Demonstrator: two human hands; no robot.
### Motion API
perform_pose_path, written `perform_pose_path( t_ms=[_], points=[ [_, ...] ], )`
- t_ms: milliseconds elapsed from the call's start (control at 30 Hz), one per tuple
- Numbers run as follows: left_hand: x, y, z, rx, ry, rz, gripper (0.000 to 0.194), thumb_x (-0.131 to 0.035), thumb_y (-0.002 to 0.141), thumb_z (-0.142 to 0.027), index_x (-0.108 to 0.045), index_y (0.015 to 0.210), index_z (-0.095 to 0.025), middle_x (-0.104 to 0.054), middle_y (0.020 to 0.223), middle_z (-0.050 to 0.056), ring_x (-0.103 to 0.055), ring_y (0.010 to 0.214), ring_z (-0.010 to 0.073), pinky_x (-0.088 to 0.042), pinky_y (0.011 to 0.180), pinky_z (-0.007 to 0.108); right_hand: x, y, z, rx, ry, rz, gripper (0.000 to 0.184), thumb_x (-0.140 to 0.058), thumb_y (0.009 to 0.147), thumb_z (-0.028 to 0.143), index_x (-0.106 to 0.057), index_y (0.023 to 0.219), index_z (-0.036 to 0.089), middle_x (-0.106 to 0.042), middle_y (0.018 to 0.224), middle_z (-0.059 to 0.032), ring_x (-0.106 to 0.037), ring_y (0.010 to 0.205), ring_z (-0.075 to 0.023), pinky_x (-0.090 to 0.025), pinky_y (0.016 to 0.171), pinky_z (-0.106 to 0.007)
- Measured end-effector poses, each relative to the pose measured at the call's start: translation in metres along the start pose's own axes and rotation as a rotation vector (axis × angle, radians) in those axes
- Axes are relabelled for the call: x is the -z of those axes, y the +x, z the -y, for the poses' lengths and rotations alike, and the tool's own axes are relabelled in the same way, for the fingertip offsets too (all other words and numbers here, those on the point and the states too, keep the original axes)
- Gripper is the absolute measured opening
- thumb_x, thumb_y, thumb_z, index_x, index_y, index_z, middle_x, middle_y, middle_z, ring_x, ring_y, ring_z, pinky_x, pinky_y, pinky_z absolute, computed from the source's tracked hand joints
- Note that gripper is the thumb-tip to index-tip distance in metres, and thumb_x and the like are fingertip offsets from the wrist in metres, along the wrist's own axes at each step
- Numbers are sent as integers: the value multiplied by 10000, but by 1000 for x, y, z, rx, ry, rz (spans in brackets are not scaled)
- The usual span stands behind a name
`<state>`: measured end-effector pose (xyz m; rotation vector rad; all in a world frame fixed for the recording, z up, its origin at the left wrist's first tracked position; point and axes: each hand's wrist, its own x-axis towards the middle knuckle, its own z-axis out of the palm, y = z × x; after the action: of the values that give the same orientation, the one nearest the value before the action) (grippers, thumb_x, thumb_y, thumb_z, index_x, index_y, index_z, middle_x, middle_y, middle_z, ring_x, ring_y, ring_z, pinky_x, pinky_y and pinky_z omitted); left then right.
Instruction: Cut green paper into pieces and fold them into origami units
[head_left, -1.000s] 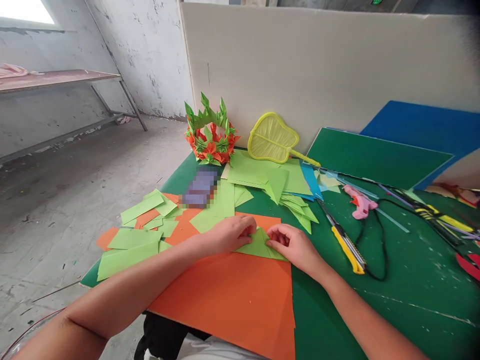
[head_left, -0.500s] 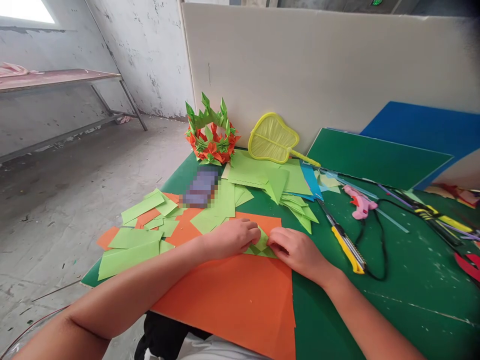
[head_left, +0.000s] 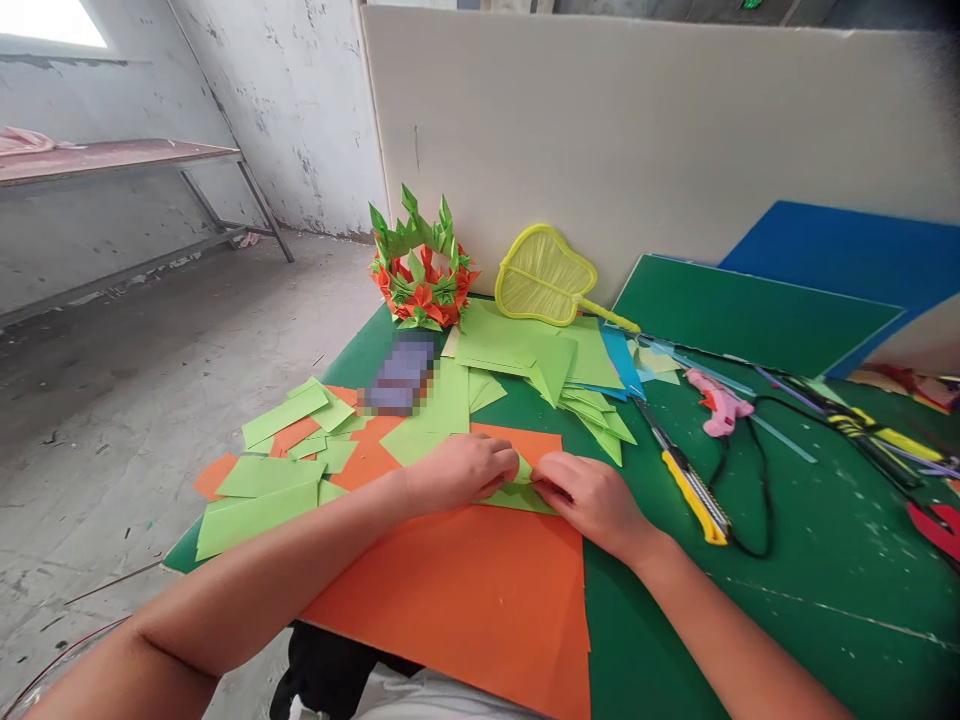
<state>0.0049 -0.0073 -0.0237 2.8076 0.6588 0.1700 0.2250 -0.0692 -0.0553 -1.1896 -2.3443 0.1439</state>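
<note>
Leftmost, bench [head_left: 120, 158]: we note it well apart from our green table [head_left: 645, 640], with pink cloth [head_left: 26, 141] on its top.
Paper slips [head_left: 259, 515]: mostly green, some orange, lying loose and overlapping at the table's left edge.
Blurred rectangle [head_left: 401, 375]: purplish, pixelated; we cannot tell what it is.
Paper crown [head_left: 422, 300]: green and orange folded pieces in a ring, green points upright; stands just behind the rectangle.
Orange sheet [head_left: 457, 600]: lies flat in front of us, under our left forearm.
Left hand [head_left: 469, 470]: fingers curled and pressed together, pinching the left part of the green piece.
Green sheets [head_left: 491, 345]: piled beyond the hands, folded triangles [head_left: 600, 420] just to their right.
Green piece [head_left: 525, 498]: on the orange sheet, between our hands, with a small flap raised; partly covered by fingers, so we cannot read its full outline.
Yellow paddle [head_left: 547, 275]: tilted against the pale panel [head_left: 637, 130], handle pointing right.
Right hand [head_left: 585, 495]: thumb and fingers pinching the piece's right part.
Utility knife [head_left: 696, 497]: yellow-handled, flat, near our right forearm.
Glue gun [head_left: 721, 405]: pink, on its side, dark cable [head_left: 769, 500] looping past the knife.
Green board [head_left: 757, 310]: leans on the panel, in front of a blue board [head_left: 862, 255].
</note>
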Motion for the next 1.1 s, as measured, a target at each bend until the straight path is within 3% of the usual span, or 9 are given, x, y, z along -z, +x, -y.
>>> perform_pose_path(
  t_ms=[300, 433, 633, 833, 967, 1100],
  points=[
    [2, -1, 9, -193, 42, -46, 146, -522, 811, -39, -525, 807, -185, -493, 779, 4, -497, 692, 138, -346, 568, 245, 0, 0, 0, 95, -136, 60, 225, -421, 960, 161, -553, 780, 194, -604, 791, -34, -519, 631, -141, -355, 579, -261],
    [4, -1, 13, -278, 33, -37, 138, -520, 826, -49, -551, 817, -183, -504, 791, 15, -493, 704, 142, -354, 598, 250, 5, 0, 0, 130, -126, 97, 228, -403, 967, 156, -586, 836, 195, -629, 833, -39, -540, 653, -143, -365, 578, -262],
    [8, -3, 13, -265, 1, 1, 161, -512, 817, -37, -595, 807, -174, -530, 827, 31, -494, 722, 145, -363, 587, 244, 10, -1, -2, 141, -93, 142, 240, -394, 974, 159, -624, 930, 210, -661, 927, -45, -589, 738, -154, -411, 620, -267],
    [10, -4, 13, -275, -43, 33, 202, -479, 822, -26, -617, 832, -174, -568, 862, 43, -501, 737, 143, -378, 605, 231, 11, 0, -2, 146, -107, 162, 251, -390, 970, 143, -625, 904, 201, -655, 911, -49, -590, 752, -159, -419, 627, -268],
    [10, -2, 13, -276, -59, 28, 219, -471, 818, -19, -604, 896, -176, -578, 860, 43, -511, 734, 145, -381, 627, 230, 9, -1, -2, 124, -88, 132, 250, -386, 984, 179, -626, 919, 200, -648, 895, -52, -593, 748, -153, -416, 632, -265],
    [9, -1, 11, -190, -88, 6, 212, -497, 801, -12, -565, 923, -172, -557, 795, 12, -512, 695, 135, -382, 630, 223, 3, -2, -2, 77, -73, 73, 241, -391, 995, 227, -615, 912, 196, -631, 813, -47, -585, 719, -154, -407, 628, -267]
  ],
)
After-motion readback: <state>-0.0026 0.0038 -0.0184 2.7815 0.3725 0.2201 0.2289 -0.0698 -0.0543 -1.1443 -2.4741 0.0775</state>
